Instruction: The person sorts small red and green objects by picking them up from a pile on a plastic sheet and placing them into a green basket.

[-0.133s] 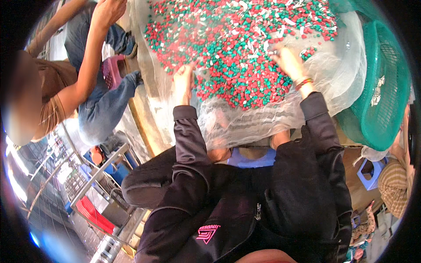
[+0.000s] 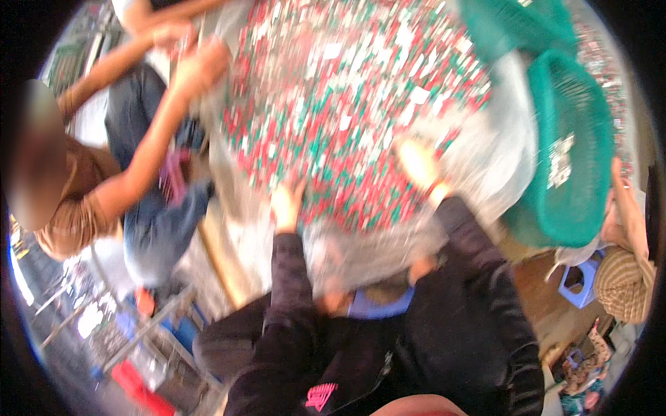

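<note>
Small red, green and white pieces (image 2: 333, 152), smeared by motion, are spread over a sheer whitish sheet (image 2: 503, 125) in front of me. At the near left edge of the pieces is my left hand (image 2: 284, 206). Farther right, my right hand (image 2: 417, 165), with a reddish band at the wrist, reaches over the pieces. Blur hides the fingers of both hands, and I cannot make out anything held. Larger white bits (image 2: 420, 95) lie among the small pieces.
A green mesh basket (image 2: 572, 232) with white bits in it stands at the right, another green basket (image 2: 513, 31) beyond it. At the left sits a person (image 2: 132, 184) with raised hands. Blue stools (image 2: 579, 295) and a striped hat (image 2: 621, 284) are lower right.
The whole view has shifted, so the sheet, pieces and both hands appear lower. The picture is more blurred. My right hand appears farther left, and more of the green baskets shows.
</note>
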`<state>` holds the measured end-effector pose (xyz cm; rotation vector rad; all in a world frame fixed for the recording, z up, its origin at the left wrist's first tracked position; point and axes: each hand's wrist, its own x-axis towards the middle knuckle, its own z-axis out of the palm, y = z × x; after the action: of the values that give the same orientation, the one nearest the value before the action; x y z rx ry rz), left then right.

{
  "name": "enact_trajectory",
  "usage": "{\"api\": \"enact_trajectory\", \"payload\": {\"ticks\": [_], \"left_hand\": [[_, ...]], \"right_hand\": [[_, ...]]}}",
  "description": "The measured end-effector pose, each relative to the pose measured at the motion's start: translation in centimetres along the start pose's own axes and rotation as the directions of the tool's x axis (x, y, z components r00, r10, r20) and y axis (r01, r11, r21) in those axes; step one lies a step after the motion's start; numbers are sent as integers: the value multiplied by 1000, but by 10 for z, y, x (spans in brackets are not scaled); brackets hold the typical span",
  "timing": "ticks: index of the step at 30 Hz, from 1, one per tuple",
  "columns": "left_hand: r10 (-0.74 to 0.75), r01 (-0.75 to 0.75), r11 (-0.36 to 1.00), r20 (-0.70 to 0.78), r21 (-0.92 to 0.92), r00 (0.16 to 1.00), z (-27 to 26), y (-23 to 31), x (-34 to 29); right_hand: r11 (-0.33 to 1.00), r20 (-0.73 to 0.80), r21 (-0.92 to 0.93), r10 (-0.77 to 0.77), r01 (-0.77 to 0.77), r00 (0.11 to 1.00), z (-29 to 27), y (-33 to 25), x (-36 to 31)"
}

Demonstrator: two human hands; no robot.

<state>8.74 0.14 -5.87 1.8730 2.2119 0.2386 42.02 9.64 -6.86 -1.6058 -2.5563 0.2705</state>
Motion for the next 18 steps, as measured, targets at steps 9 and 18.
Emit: {"api": "enact_trajectory", "payload": {"ticks": [9,18], "left_hand": [[-252,257,966,139,-16,958,-20,62,4],[-74,72,996,43,51,996,-3,51,12]], "right_hand": [[933,181,339,61,-120,982,-34,4,-5],[962,56,147,-239,229,969,-23,-5,10]]}}
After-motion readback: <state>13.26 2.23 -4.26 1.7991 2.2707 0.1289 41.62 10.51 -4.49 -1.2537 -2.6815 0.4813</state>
